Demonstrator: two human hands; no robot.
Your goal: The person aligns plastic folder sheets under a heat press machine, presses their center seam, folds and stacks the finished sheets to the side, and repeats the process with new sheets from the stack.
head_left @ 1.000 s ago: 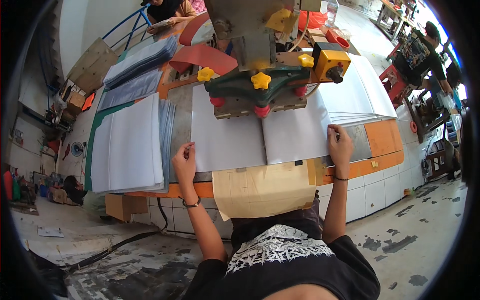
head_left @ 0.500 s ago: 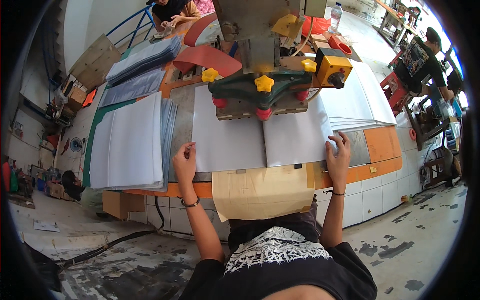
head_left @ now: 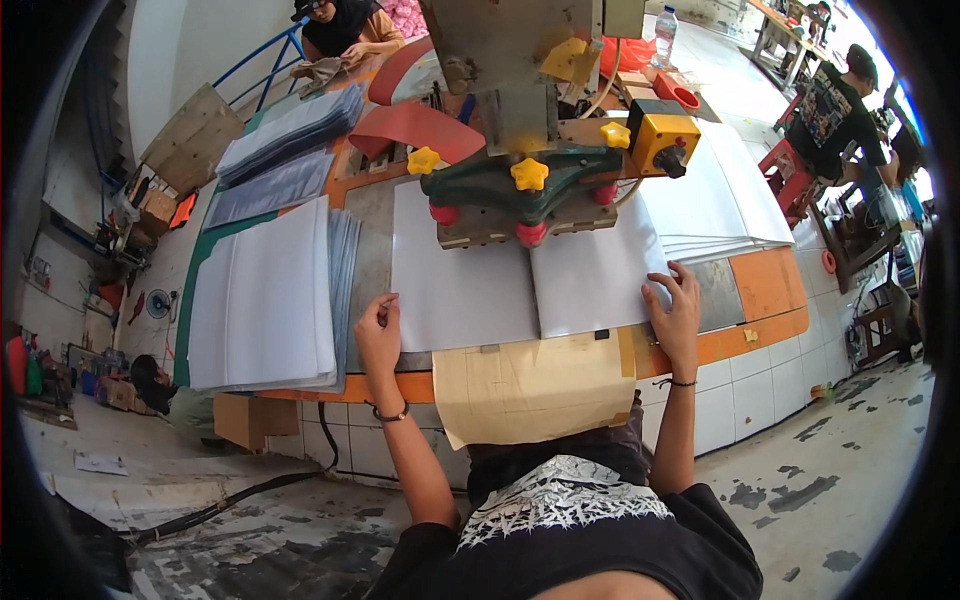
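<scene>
A large white sheet (head_left: pixel 455 300), with a dark seam down its middle, lies flat on the worktable beneath the head of a press (head_left: pixel 530 205). At its left edge, my left hand (head_left: pixel 378 338) has its fingers curled together in a pinch on the border. My right hand (head_left: pixel 676 318) rests at the opposite edge, fingers bent and apart, their tips touching the sheet. The press head has a dark green bracket with yellow star knobs (head_left: pixel 529 174) and red feet. It hides the far middle part of the sheet.
Stacked white sheets (head_left: pixel 262 300) stand close to my left hand; another pile (head_left: pixel 715 190) lies to the right. Tan card (head_left: pixel 535 390) hangs over the front edge. A yellow control box (head_left: pixel 664 142) sits beside the press. One person (head_left: pixel 345 35) works across the table, another (head_left: pixel 840 120) sits right.
My right fingertips have shifted slightly inward over the sheet's right edge. My left hand keeps its place at the left edge. The whole view has shifted a little.
</scene>
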